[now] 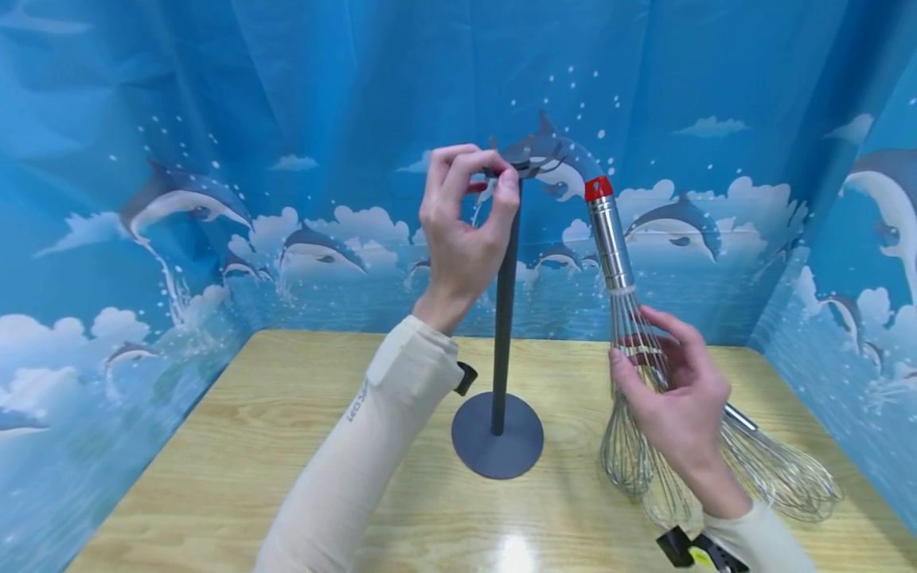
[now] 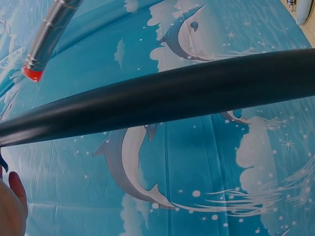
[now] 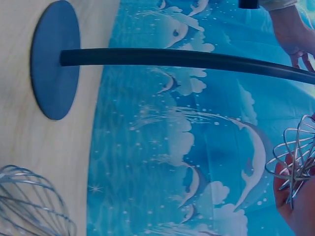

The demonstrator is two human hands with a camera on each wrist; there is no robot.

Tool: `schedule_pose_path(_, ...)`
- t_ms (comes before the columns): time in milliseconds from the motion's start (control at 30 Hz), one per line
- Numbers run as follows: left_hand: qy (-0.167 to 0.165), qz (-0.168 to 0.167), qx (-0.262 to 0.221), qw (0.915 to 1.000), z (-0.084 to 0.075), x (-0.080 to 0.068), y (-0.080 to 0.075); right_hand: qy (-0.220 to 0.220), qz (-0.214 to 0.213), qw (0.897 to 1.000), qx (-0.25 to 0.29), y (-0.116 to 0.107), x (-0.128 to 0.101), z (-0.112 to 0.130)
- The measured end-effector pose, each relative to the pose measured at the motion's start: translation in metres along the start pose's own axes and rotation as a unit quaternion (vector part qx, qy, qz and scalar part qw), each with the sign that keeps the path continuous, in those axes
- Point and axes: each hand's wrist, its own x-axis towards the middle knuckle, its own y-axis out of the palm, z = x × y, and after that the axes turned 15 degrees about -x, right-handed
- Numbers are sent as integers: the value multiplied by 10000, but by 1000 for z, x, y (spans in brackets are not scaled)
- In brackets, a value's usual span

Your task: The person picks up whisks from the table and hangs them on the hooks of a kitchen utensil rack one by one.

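A dark grey stand with a round base (image 1: 497,435) and a thin pole (image 1: 505,302) rises mid-table. My left hand (image 1: 494,179) pinches its hooked top, and a bit of red shows between the fingers. My right hand (image 1: 655,358) grips a steel whisk (image 1: 614,247) by its wires, handle up, with the red cap (image 1: 598,188) close to the stand's top. In the left wrist view the pole (image 2: 172,98) crosses the frame, with the whisk handle (image 2: 47,37) beyond it. The right wrist view shows the held wires (image 3: 295,162), the pole (image 3: 187,59) and the base (image 3: 54,73).
A second whisk (image 1: 774,469) lies on the wooden table (image 1: 251,446) behind my right hand; its wires (image 3: 29,201) show in the right wrist view. Blue dolphin-print curtains (image 1: 215,159) wall the table on three sides.
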Motion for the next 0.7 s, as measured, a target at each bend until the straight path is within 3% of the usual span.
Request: schedule_pose_path(700, -53, -56, 2, 10000, 1, -1, 0, -115, 29, 9978, -660, 3, 33, 18)
